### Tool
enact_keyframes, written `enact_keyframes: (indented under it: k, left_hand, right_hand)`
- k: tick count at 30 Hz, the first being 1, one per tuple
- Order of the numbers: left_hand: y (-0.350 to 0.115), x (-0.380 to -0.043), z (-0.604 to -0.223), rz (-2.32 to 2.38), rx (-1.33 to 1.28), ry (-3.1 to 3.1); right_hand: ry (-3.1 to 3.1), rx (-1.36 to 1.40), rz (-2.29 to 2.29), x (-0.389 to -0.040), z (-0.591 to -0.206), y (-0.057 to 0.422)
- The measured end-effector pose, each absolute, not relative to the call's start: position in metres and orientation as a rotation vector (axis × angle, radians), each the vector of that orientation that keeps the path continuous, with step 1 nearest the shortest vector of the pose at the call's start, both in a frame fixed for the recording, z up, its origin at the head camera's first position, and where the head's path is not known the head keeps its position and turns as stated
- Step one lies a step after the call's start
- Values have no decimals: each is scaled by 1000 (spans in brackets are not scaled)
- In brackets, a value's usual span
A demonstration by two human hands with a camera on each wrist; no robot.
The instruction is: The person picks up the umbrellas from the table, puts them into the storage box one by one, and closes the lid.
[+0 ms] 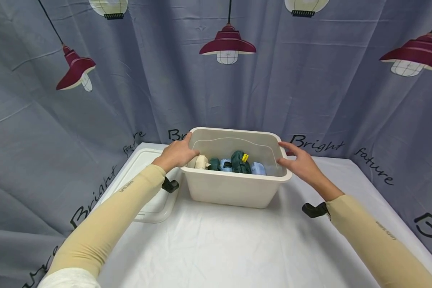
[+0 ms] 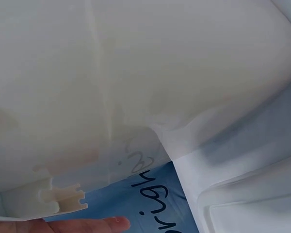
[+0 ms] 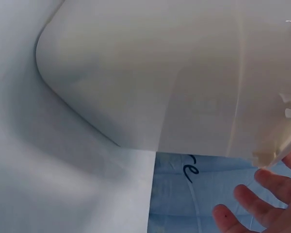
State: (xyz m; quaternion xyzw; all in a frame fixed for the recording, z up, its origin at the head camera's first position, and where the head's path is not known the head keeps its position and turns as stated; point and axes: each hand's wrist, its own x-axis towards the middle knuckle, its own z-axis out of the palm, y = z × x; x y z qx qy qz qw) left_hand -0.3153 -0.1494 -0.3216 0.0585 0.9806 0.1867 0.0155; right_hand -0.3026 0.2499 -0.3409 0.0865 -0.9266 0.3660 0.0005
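Observation:
A cream plastic storage bin [image 1: 230, 188] stands on the white table. Inside lie several soft fabric bundles: a cream one [image 1: 201, 162], a small dark green one [image 1: 214, 164], a light blue one with a dark patch [image 1: 226, 165], a larger dark green one [image 1: 237, 162] with a yellow tag, and another light blue one [image 1: 258, 169]. My left hand [image 1: 177, 154] holds the bin's left rim, thumb over the edge and fingers along the outside. At the right rim, my right hand [image 1: 299, 165] has its fingers spread; index finger and thumb touch the edge.
A white lid [image 1: 155, 206] lies flat on the table left of the bin. Behind the white-covered table [image 1: 230, 244] hangs a grey-blue curtain [image 1: 165, 80] printed with lamps and lettering. It closes in the back and both sides.

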Motion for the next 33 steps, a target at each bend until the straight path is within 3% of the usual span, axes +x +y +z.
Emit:
enact_keyframes:
  k: [33]
  left_hand:
    - [-194, -299, -325, 841, 136, 3350]
  right_hand:
    - [-2843, 258, 1259, -304, -348, 252]
